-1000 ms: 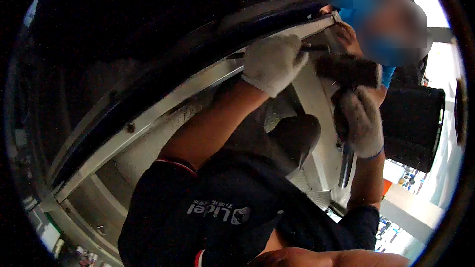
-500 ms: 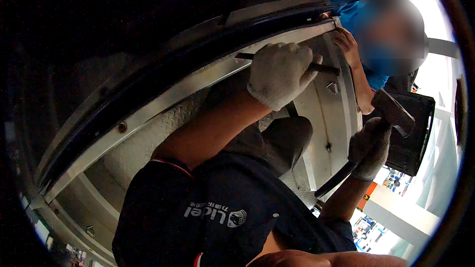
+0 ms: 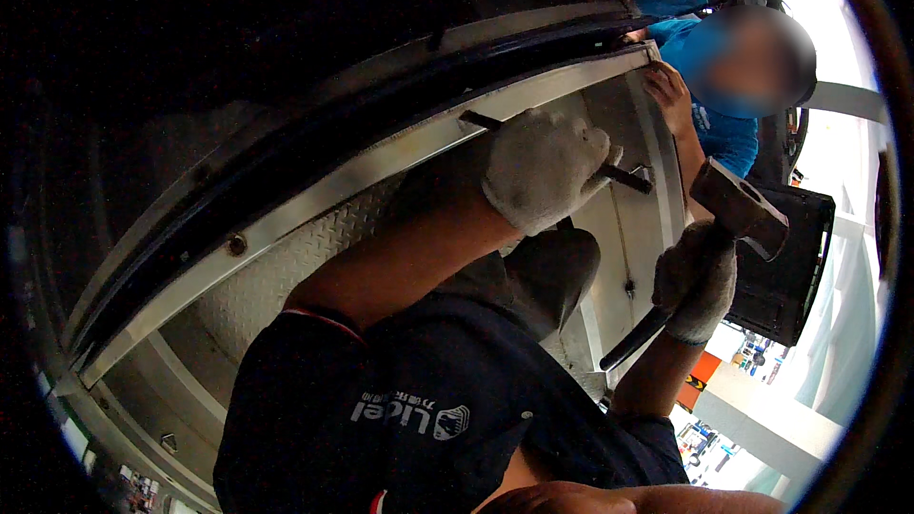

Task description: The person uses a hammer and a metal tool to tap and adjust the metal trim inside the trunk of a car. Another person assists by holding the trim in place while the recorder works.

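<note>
In my gloved left hand (image 3: 545,173), the fingers are wrapped round a dark metal chisel (image 3: 628,178). The chisel's far tip sticks out left of the fist, against or just over the pale metal rail (image 3: 381,160); contact is hard to make out. My gloved right hand (image 3: 700,276) grips a hammer (image 3: 754,214) high on its dark handle. The hammer head is raised to the right of the chisel's back end, apart from it, and the handle's end points down toward my body.
Beyond the rail's right end, another person in a blue shirt (image 3: 728,138) rests a hand (image 3: 668,95) on the metal corner. Patterned metal plate (image 3: 295,271) lies below the rail. A dark panel (image 3: 785,266) stands at the right. My bent knee (image 3: 562,271) is under my left hand.
My left hand and the chisel have shifted slightly down, and the chisel is tilted more. My right hand has moved a little left with the hammer. The other person's head has lowered slightly.
</note>
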A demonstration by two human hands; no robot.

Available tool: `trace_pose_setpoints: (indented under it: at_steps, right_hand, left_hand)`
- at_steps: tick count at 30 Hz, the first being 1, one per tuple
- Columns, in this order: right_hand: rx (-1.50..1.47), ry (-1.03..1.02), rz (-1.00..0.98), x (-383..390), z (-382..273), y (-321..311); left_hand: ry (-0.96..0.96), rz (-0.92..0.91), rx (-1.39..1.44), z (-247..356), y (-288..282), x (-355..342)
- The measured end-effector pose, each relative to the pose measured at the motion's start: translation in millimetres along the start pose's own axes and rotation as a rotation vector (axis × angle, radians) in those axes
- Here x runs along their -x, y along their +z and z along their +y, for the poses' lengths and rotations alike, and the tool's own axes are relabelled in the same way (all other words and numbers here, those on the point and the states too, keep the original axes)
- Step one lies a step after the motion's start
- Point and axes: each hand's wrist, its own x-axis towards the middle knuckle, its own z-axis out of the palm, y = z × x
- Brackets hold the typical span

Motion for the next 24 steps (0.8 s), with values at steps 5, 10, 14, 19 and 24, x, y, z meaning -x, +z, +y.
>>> trace_pose_setpoints:
  at_steps: [5,10,14,19,24]
  right_hand:
    - [0.005,0.013,-0.086,-1,5,-5]
    - [0.301,-0.078,-0.009,0,16,-27]
    - [-0.278,0.11,-0.203,1,8,-15]
    - [0.405,-0.355,-0.2,-5,2,-4]
    - [0.228,-0.351,-0.092,16,-80,-34]
  left_hand:
    - [0.016,-0.018,0.021,-2,4,1]
    - [-0.021,0.03,0.029,-6,-8,-2]
    - [-0.108,0.048,0.128,-7,-13,-6]
    - [-0.107,0.065,0.154,-10,-21,-3]
    - [-0.093,0.087,0.123,-14,-8,14]
